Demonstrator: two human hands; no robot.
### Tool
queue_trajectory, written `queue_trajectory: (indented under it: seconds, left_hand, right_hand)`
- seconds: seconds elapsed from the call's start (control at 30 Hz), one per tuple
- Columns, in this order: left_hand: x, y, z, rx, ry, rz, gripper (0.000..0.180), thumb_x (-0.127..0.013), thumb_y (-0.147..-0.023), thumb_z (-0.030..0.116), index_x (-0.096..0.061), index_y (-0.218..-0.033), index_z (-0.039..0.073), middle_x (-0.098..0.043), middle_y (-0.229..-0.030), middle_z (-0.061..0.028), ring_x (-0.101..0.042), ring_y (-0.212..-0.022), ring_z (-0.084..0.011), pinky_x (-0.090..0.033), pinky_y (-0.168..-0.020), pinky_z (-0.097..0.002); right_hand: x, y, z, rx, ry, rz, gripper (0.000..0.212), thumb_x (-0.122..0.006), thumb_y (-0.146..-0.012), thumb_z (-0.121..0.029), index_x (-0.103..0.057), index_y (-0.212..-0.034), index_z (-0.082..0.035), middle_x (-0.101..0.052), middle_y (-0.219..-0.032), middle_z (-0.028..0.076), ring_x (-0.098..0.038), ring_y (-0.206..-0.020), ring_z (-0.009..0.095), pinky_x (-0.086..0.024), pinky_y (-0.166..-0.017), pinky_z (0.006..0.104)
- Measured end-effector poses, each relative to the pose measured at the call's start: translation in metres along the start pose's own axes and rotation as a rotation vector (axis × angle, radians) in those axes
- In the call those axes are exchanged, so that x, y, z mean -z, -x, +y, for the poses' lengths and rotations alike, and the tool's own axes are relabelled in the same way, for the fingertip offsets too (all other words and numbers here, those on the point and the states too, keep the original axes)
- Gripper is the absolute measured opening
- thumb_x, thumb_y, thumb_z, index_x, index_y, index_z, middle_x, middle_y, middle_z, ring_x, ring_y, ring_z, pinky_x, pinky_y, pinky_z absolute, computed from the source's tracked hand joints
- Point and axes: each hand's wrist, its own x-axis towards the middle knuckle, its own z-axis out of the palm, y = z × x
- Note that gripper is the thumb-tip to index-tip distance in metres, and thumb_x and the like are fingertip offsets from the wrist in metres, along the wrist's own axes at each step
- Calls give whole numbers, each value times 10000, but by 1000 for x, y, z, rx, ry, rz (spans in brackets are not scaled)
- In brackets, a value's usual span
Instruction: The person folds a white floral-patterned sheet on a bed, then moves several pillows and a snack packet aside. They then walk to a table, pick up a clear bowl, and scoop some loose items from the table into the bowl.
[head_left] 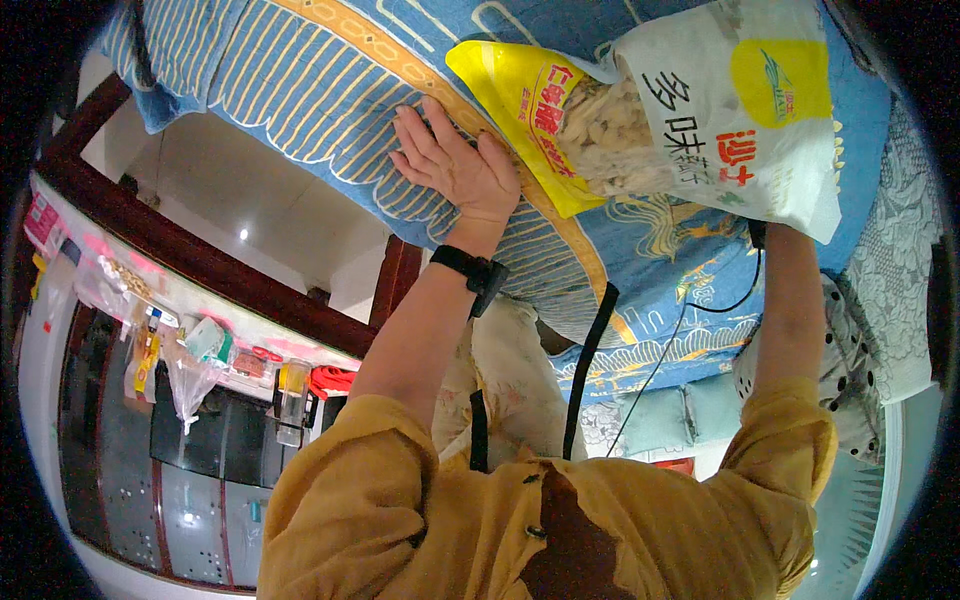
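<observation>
My left hand lies palm down on a blue quilted cover with cream and orange patterns. Its fingers are spread and hold nothing. To its right rests a yellow plastic snack bag; pale, chip-like pieces show through its clear part. A mostly white plastic bag with a yellow round patch overlaps it. My right forearm reaches up under the lower edge of the white bag, which hides my right hand and its fingers. A dark band and a thin cable show at that wrist.
At the left, a long table with dark red framing carries plastic bags, a red cloth and small goods. Pale floor tiles show between table and cover. A dotted cloth hangs by my right arm. Black straps dangle before me.
</observation>
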Motion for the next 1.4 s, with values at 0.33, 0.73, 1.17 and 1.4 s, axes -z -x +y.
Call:
queue_trajectory:
  seconds: [0.33,0.73,1.17,1.4]
  left_hand:
    - [-6,0,-2,-19,-8,48,668,-418,-980,338,-269,-1541,8,-214,-1599,-247,-157,-1483,-408,-36,-1147,-610]
    - [19,-3,-3,-65,-109,-135,759,-545,-960,409,-266,-1571,54,-247,-1612,-225,-210,-1498,-354,-87,-1181,-606]
    - [166,61,-94,103,126,-756,697,-593,-924,274,-328,-1568,240,-325,-1604,-165,-503,-1320,-400,-480,-1022,-507]
    - [208,113,-110,252,167,-883,714,-587,-920,292,-312,-1570,187,-596,-1352,-234,-631,-1135,-419,-506,-963,-492]
  right_hand:
    - [-12,-28,-3,13,-27,-107,517,-506,-980,-374,-499,-1469,-207,-531,-1461,96,-492,-1348,296,-278,-1143,561]
    - [139,46,-29,-33,-168,-610,531,-502,-984,-336,-485,-1479,-144,-520,-1466,136,-472,-1363,336,-270,-1146,577]
    - [335,94,-100,-591,-1220,-891,746,-686,-929,-212,-299,-1532,-4,-565,-1327,205,-581,-1190,323,-500,-951,442]
    - [331,-29,-76,-1527,-2239,-493,454,-720,-940,-208,-469,-1299,-90,-582,-1163,58,-637,-975,193,-578,-789,329]
